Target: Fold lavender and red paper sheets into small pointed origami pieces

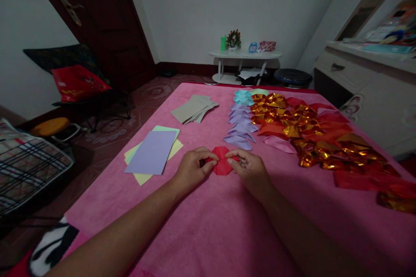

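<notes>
A small folded piece of red paper (222, 161) lies on the pink cloth (208, 225) in the middle of the table. My left hand (192, 169) pinches its left edge with curled fingers. My right hand (247, 167) pinches its right edge the same way. Both forearms reach in from the bottom of the view.
A lilac sheet on yellow and green sheets (152, 152) lies to the left. Grey folded papers (194, 108) sit further back. A row of lilac and turquoise folded pieces (240, 127) and a heap of gold and red folded pieces (312, 132) fill the right. A white cabinet (367, 95) stands right.
</notes>
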`<move>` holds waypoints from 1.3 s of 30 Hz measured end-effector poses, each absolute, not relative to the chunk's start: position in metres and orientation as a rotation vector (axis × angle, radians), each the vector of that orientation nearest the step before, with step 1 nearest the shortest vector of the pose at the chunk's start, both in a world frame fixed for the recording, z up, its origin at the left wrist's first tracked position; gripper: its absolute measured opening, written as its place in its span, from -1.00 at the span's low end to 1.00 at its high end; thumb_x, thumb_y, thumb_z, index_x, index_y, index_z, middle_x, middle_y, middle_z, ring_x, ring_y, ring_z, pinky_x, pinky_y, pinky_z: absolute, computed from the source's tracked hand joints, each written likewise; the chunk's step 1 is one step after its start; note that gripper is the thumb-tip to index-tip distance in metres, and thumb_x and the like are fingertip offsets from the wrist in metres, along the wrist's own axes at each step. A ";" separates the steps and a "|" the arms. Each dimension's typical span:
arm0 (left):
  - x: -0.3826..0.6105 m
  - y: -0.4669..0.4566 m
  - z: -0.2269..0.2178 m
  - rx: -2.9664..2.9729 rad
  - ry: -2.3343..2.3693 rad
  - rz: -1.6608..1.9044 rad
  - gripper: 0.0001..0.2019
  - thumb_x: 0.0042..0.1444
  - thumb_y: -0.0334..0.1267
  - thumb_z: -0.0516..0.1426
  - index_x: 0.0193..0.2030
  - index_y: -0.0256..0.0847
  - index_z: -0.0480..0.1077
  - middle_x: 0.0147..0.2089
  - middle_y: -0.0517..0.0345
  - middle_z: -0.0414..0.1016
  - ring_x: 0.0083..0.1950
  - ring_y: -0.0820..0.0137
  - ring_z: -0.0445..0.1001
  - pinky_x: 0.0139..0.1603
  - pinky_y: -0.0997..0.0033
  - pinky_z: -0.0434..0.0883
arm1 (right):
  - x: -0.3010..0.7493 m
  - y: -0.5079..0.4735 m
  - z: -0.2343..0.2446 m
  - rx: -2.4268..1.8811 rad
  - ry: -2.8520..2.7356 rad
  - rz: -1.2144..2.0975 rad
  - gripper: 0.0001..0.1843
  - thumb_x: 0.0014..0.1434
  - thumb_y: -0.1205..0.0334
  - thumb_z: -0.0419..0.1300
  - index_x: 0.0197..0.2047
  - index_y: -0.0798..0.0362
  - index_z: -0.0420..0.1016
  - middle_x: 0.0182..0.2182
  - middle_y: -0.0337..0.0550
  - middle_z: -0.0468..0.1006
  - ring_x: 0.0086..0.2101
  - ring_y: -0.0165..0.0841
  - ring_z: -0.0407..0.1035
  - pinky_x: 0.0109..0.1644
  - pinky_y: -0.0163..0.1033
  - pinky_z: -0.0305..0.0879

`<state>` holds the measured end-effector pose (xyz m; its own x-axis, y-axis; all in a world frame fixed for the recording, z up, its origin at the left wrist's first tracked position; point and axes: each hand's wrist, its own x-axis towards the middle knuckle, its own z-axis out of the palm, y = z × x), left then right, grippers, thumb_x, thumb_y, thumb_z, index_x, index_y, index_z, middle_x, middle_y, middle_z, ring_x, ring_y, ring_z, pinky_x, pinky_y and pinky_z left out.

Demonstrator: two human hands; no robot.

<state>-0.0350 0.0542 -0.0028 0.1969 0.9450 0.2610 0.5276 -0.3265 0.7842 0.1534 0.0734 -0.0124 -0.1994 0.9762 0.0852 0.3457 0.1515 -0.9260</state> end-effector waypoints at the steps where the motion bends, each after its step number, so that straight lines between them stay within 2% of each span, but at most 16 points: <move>1: -0.035 0.054 -0.003 1.938 1.368 1.011 -0.83 0.05 -0.43 0.13 -0.30 -0.20 0.55 -0.32 0.13 0.51 -0.31 0.44 0.45 -0.25 0.47 0.36 | 0.153 0.074 -0.012 -1.281 -1.674 1.051 -0.79 0.05 0.17 0.15 -0.27 0.04 0.52 -0.52 -0.26 0.48 -0.56 -0.43 0.29 -0.47 -0.35 0.23; 10: -0.035 0.054 -0.001 1.940 1.382 1.009 -0.84 0.05 -0.42 0.13 -0.29 -0.20 0.55 -0.33 0.14 0.51 -0.32 0.44 0.45 -0.27 0.48 0.35 | 0.154 0.075 -0.017 -1.277 -1.698 1.047 -0.79 0.06 0.17 0.15 -0.25 0.04 0.52 -0.56 -0.30 0.42 -0.58 -0.46 0.25 -0.50 -0.37 0.18; 25: -0.035 0.054 -0.003 1.936 1.371 1.019 -0.84 0.05 -0.42 0.14 -0.30 -0.19 0.54 -0.32 0.15 0.50 -0.31 0.45 0.44 -0.27 0.48 0.35 | 0.154 0.074 -0.016 -1.261 -1.683 1.043 -0.80 0.06 0.19 0.15 -0.27 0.05 0.53 -0.49 -0.25 0.49 -0.56 -0.45 0.26 -0.48 -0.37 0.19; 39: -0.034 0.054 -0.001 1.920 1.375 1.005 -0.84 0.05 -0.43 0.13 -0.30 -0.20 0.54 -0.33 0.13 0.50 -0.31 0.44 0.45 -0.26 0.47 0.35 | 0.153 0.072 -0.007 -1.249 -1.644 1.106 -0.80 0.04 0.20 0.15 -0.27 0.08 0.52 -0.56 -0.28 0.43 -0.58 -0.47 0.21 -0.52 -0.38 0.14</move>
<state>-0.0342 0.0537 -0.0006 0.1902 0.9501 0.2472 0.5243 -0.3112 0.7926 0.1531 0.0716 -0.0071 -0.2144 0.9738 0.0760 0.2969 0.1391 -0.9447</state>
